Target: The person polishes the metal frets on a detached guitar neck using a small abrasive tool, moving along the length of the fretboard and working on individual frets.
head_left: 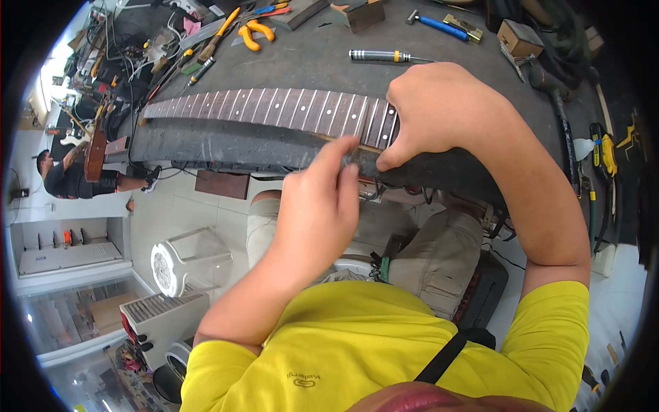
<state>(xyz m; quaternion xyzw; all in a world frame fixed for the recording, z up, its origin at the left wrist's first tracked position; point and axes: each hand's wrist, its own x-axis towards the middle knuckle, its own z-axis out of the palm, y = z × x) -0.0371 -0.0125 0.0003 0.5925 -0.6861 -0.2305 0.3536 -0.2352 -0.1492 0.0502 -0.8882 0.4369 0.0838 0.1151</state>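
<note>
A guitar neck with a dark fretboard, metal frets and pale dots lies across the bench near its front edge. My right hand grips its right end, thumb on the near side and fingers over the far side. At the neck's near edge, my left hand has its index finger and thumb drawn close together in a pinch. Whatever lies between them is slightly blurred and too small to make out. Beyond the neck rests a screwdriver with a silver and yellow handle.
Orange-handled pliers, a blue-handled hammer and wooden blocks lie at the back of the bench. A dark long-handled hammer is at right. A white stool stands lower left; another person is farther left.
</note>
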